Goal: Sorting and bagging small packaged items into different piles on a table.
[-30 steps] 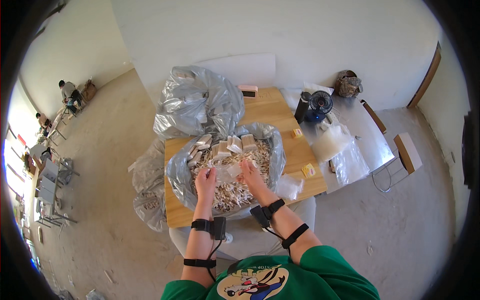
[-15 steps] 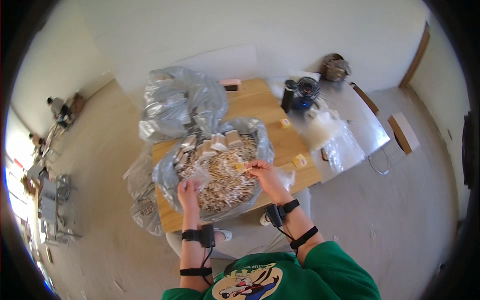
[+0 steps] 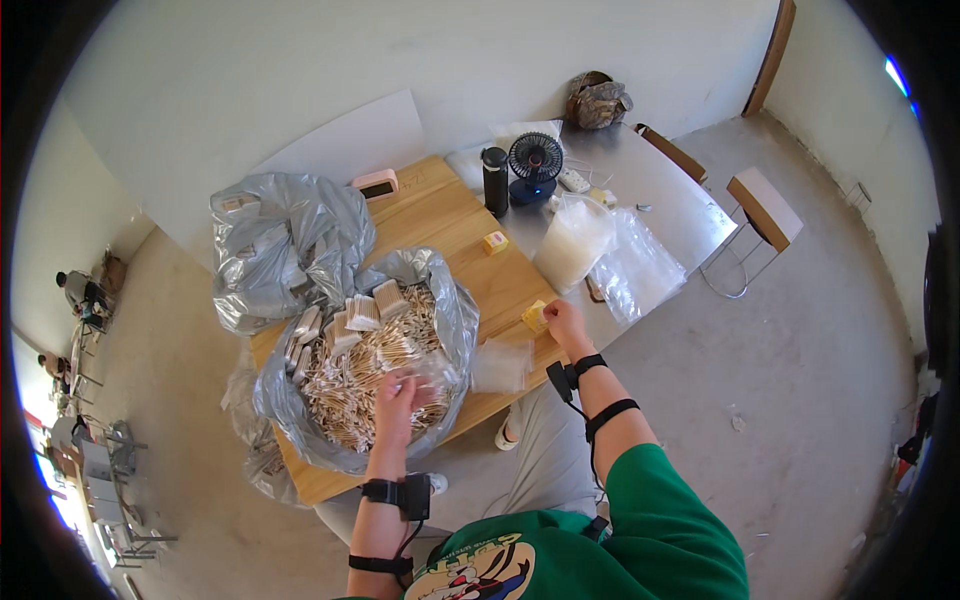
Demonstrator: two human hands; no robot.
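Note:
A grey plastic bag (image 3: pixel 272 400), rolled open, holds a heap of loose cotton swabs (image 3: pixel 375 360) with several bundled swab packs (image 3: pixel 362 312) at its far side. Over the heap's right side, my left hand (image 3: pixel 396 398) is closed on a small clear plastic bag (image 3: pixel 432 374), partly smeared by motion. My right hand (image 3: pixel 566 330) is at the table's right edge, its fingers drawn together at a small stack of yellow cards (image 3: pixel 535 317). Whether a single card is between the fingertips is too small to tell. Flat clear bags (image 3: pixel 502 366) lie between my hands.
A second grey bag (image 3: pixel 290 245) stands behind on the wooden table (image 3: pixel 430 205), near a pink-framed device (image 3: pixel 376 185). Another small yellow stack (image 3: pixel 495 242) lies farther back. A metal table (image 3: pixel 665 190) bears a fan (image 3: pixel 535 160), black bottle (image 3: pixel 495 180) and plastic bags (image 3: pixel 635 262). A stool (image 3: pixel 762 208) stands right.
My right hand has left the clear bag over the swabs, where it held a yellow piece, and reached right to the yellow stack. My left hand still holds the bag. The view has shifted.

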